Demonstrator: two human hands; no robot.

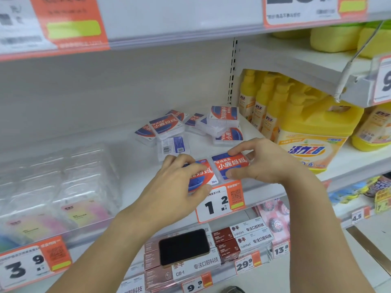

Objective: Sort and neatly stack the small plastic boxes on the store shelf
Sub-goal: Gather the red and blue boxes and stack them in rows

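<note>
The person's left hand point(179, 182) pinches a small flat clear-plastic box with a red-and-blue label point(202, 176) at the shelf's front edge, fingers over the far side, thumb on the near edge; the right hand point(260, 160) pinches a second box of the same kind point(230, 164), index finger on the far edge, thumb on the near one; both hands clamped, each on its own box. The 2 boxes lie side by side, nearly touching, labels up, just above the orange-and-white "1.2" price tag point(220, 203); long axes run roughly left-right w/ a slight upward tilt to the right, so they look about parallel.

The relation that matters: the loose heap of same-type boxes point(190, 129) lies straight behind the hands, deeper on the white shelf point(131, 193), well apart from the front pair; its pieces point every which way, one leaning on edge point(224, 116), one face-down showing a barcode point(174, 145). The barcode box sits nearest, just behind the left hand's fingers; the leaning one is nearer the right hand.

Judgement: the front row is being squared up, prob. as a base for stacking; next reach goes back over the held pair, so a low wrist could knock them askew. Yellow detergent bottles point(311, 132) crowd the right side, limiting room for the right arm.
</note>
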